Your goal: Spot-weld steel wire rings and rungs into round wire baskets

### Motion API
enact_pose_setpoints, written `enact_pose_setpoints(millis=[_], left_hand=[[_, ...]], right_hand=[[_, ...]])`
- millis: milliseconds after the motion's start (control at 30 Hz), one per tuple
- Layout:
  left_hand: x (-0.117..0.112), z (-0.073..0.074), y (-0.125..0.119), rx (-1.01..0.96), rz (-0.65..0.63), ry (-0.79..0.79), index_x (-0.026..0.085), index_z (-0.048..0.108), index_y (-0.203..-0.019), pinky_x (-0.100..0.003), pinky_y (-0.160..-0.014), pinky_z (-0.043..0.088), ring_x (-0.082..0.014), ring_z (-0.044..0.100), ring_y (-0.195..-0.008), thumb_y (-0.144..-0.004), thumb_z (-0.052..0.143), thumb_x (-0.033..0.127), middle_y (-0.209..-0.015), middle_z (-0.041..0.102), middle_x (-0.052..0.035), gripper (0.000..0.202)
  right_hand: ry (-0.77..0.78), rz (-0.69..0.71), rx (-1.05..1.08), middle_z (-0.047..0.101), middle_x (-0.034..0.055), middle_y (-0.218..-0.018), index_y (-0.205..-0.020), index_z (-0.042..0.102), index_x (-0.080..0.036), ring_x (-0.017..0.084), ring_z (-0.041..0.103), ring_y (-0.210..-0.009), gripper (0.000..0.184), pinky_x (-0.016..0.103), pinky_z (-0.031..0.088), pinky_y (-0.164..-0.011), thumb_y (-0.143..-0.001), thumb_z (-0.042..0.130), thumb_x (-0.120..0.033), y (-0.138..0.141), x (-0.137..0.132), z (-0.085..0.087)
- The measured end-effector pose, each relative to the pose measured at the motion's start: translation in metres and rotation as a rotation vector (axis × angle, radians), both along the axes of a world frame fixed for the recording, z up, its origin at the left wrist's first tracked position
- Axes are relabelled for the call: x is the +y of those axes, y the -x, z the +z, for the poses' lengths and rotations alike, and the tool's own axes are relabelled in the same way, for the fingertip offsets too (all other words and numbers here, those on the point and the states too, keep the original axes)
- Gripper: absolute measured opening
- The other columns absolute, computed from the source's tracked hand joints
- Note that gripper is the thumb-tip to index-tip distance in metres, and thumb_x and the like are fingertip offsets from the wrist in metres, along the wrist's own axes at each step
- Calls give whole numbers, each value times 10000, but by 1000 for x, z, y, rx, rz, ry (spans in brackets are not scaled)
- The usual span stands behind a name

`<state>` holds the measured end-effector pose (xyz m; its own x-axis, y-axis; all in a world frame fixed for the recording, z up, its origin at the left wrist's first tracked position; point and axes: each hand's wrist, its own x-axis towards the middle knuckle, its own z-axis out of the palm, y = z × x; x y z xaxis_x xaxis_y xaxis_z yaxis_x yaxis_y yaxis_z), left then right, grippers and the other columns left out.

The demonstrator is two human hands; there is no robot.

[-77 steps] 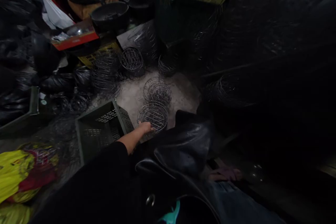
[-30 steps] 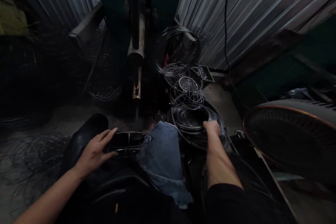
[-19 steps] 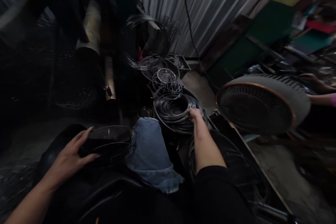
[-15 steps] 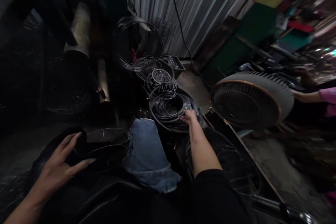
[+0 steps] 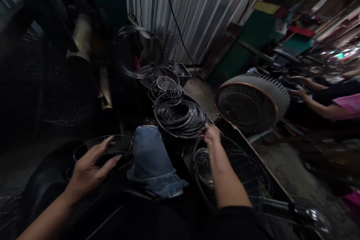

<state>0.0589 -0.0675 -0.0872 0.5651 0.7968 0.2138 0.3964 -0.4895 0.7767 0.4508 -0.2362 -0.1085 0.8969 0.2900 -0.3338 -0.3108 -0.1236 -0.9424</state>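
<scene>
My left hand (image 5: pixel 90 167) lies low on the left, fingers spread flat over a round wire frame (image 5: pixel 123 143) that rests on my dark lap. My right hand (image 5: pixel 211 135) reaches forward at centre right. Its fingers curl at the near edge of a thick stack of thin wire rings (image 5: pixel 180 116) and seem pinched on one large wire ring (image 5: pixel 253 174) that loops back under my forearm. A small wire basket (image 5: pixel 203 161) sits just left of that forearm. My denim-covered knee (image 5: pixel 152 157) lies between the two hands.
Wire baskets (image 5: pixel 165 86) and loose wire hoops (image 5: pixel 135 50) pile up behind the rings. A round fan (image 5: pixel 247 101) stands to the right. A corrugated metal wall (image 5: pixel 197 7) is at the back, a machine post (image 5: pixel 81 37) on the left. Another person's arms (image 5: pixel 323 101) work at far right.
My view swung from a floor of wire baskets to the ring stack. My right hand has drawn back from the stack toward me; my left hand stays spread on the wire frame.
</scene>
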Motion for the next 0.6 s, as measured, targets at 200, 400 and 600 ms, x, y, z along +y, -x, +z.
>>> enact_pose_setpoints(millis=[200,400,600], left_hand=[[-42,-4,-85,-68,-333,785,178,620,-1203,-362,-900,525,-246,658,-987,-608,832,367,-1064,695,-89,659],[-64,-19,-175,-372,-21,1562,122,558,-795,-281,-632,539,-179,667,-668,-777,720,225,-754,637,-83,193],[-50,-29,-199,-444,124,1474,127,485,-670,-114,-406,293,-22,471,-430,-772,634,11,-572,535,18,215]], right_hand=[[-135,-28,189,488,-54,-490,-707,473,-198,116,511,-407,194,186,342,-346,-805,641,-197,10,-75,29],[-325,37,234,554,-51,-534,-734,499,-219,137,595,-486,234,208,429,-399,-713,730,-247,52,-65,20],[-398,90,303,649,-12,-605,-784,543,-206,188,692,-608,210,206,439,-427,-700,735,-200,43,-49,30]])
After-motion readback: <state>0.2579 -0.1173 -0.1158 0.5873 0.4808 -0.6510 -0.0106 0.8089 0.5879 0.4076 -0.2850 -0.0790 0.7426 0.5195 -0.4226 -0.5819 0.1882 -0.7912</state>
